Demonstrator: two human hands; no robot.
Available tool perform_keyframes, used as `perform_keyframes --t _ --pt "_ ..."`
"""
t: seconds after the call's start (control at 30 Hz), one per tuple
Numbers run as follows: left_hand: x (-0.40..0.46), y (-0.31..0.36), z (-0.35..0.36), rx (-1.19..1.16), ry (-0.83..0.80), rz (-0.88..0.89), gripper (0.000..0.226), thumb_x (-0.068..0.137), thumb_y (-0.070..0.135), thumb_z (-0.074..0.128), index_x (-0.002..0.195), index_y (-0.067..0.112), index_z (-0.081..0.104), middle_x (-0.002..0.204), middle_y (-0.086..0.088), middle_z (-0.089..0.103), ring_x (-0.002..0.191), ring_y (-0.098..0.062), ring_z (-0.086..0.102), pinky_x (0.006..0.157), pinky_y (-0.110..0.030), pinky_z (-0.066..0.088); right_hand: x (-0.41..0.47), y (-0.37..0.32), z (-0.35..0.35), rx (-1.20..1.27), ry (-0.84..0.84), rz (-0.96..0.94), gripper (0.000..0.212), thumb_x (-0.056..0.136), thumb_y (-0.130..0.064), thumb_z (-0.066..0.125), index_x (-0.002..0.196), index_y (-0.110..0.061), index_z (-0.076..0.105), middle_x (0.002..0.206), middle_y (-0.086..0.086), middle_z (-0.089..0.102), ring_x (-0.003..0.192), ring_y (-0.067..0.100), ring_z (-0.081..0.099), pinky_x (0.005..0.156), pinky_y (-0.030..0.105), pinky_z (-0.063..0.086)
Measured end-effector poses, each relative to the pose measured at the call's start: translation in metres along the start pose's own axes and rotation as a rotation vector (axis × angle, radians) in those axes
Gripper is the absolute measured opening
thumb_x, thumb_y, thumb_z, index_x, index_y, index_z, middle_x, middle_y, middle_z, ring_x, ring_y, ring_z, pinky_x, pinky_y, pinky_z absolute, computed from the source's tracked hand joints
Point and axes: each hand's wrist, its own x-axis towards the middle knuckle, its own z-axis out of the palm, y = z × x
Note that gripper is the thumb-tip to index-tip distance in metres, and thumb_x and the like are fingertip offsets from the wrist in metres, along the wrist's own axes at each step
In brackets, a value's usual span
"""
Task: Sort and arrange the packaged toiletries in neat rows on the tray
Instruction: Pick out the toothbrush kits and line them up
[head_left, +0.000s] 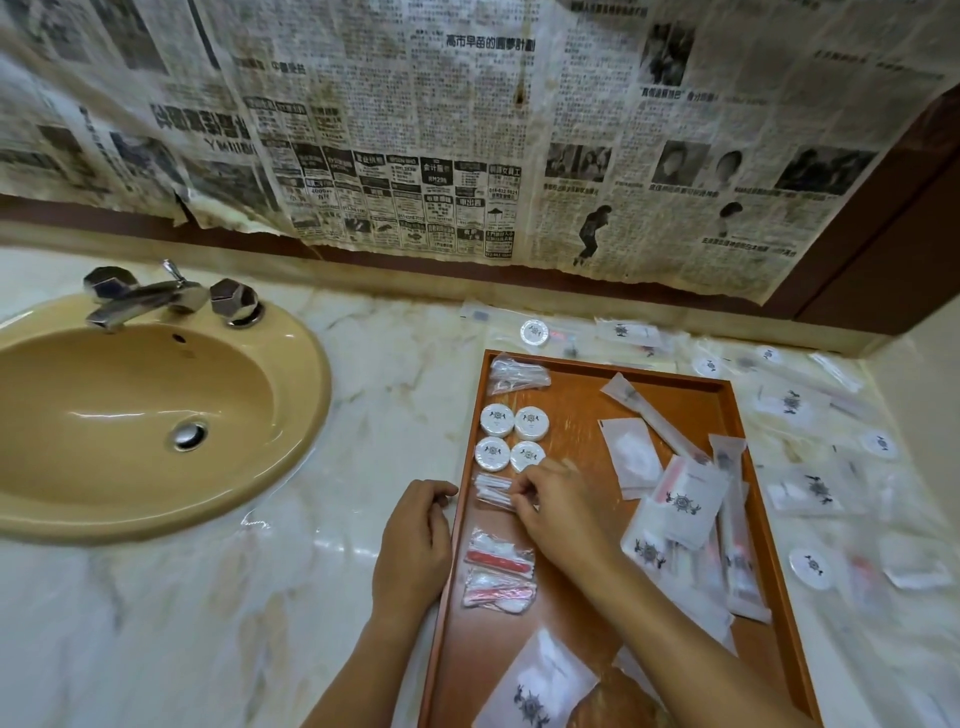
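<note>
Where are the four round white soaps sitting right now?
In the head view, the round white soaps form a two-by-two block at the tray's left edge, behind the cotton swab packet that the right hand pinches.

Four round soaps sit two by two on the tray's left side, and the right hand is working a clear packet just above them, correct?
Not quite. In the head view the right hand pinches the clear packet just below the four round soaps, nearer the person, not above them. The rest holds: two by two, tray's left side.
</note>
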Motion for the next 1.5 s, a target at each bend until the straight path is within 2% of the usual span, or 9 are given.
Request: perform_keyframes --t 0.13,0.3,0.5,0.7,0.87,1.07,1.27,1.4,1.5 --pt "0.0 -0.001 0.0 0.011 -0.006 -0.002 0.021 0.095 0.015 0.04 0.102 0.025 0.058 0.096 0.015 0.061 0.094 -0.002 0.06 0.078 -0.014 0.048 0.002 -0.001 0.002 -0.016 0.021 -0.013 0.005 0.088 -0.029 0.062 0.091 -0.031 0.066 0.092 -0.016 0.059 0.091 0.006 0.047 0.078 0.029 0.045" --pt "-0.001 -0.002 0.0 0.012 -0.008 -0.017 0.023 0.098 0.007 0.045 0.103 0.025 0.058 0.097 0.014 0.061 0.094 -0.002 0.06 0.078 -0.015 0.049 -0.009 -0.002 -0.001 0.026 0.079 -0.014 0.012 0.088 -0.032 0.065 0.101 -0.033 0.066 0.098 -0.017 0.056 0.096 0.006 0.046 0.081 0.028 0.043" --pt "0.0 -0.001 0.001 0.007 0.001 -0.017 0.024 0.096 0.004 0.046 0.102 0.024 0.059 0.096 0.015 0.062 0.093 -0.001 0.06 0.077 -0.014 0.048 -0.02 -0.003 0.006 -0.047 0.031 -0.04 0.023 0.089 -0.034 0.065 0.112 -0.034 0.067 0.108 -0.015 0.057 0.107 0.008 0.044 0.085 0.024 0.034" --pt "0.0 -0.002 0.001 0.005 -0.002 -0.002 0.022 0.096 0.012 0.042 0.102 0.024 0.059 0.096 0.016 0.061 0.093 -0.002 0.06 0.077 -0.013 0.048 -0.017 -0.003 0.01 -0.043 0.039 -0.049 0.02 0.09 -0.031 0.063 0.109 -0.033 0.069 0.104 -0.014 0.059 0.105 0.01 0.046 0.083 0.024 0.036" --pt "0.001 -0.004 0.001 -0.004 -0.003 -0.002 0.026 0.096 0.003 0.045 0.102 0.024 0.059 0.096 0.015 0.062 0.093 -0.003 0.061 0.077 -0.014 0.048 -0.021 -0.006 0.006 0.025 0.045 -0.031 0.021 0.091 -0.033 0.063 0.111 -0.033 0.068 0.104 -0.016 0.057 0.105 0.006 0.045 0.085 0.024 0.036" --pt "0.001 -0.003 -0.001 -0.006 -0.007 0.003 0.026 0.096 0.003 0.046 0.102 0.024 0.059 0.096 0.014 0.062 0.093 0.0 0.06 0.077 -0.012 0.046 -0.065 0.0 -0.004 0.225 0.15 0.059 0.015 0.092 -0.027 0.062 0.104 -0.033 0.068 0.095 -0.025 0.054 0.098 -0.004 0.046 0.083 0.017 0.041" --pt "0.0 0.001 -0.003 -0.038 -0.032 0.019 0.026 0.096 0.002 0.046 0.101 0.023 0.06 0.095 0.012 0.062 0.092 0.0 0.059 0.076 -0.006 0.043 -0.123 0.003 0.006 0.329 0.191 0.195 0.013 0.091 -0.024 0.063 0.099 -0.032 0.068 0.095 -0.022 0.058 0.097 0.0 0.057 0.084 0.019 0.049" --pt "0.001 0.002 -0.007 -0.095 -0.064 0.037 0.023 0.097 0.006 0.047 0.102 0.026 0.059 0.096 0.013 0.062 0.092 -0.002 0.06 0.076 -0.015 0.046 -0.146 0.001 0.013 0.277 0.212 0.288 0.018 0.093 -0.023 0.061 0.108 -0.027 0.069 0.102 -0.018 0.058 0.103 0.001 0.053 0.09 0.015 0.045" --pt "-0.001 0.007 -0.013 -0.191 -0.134 0.039 0.018 0.092 0.025 0.05 0.108 0.025 0.059 0.101 0.011 0.061 0.096 -0.004 0.059 0.077 -0.016 0.048 -0.158 -0.004 0.017 0.202 0.197 0.332 0.029 0.094 -0.031 0.059 0.122 -0.023 0.064 0.11 -0.013 0.057 0.106 0.002 0.051 0.093 0.019 0.045"
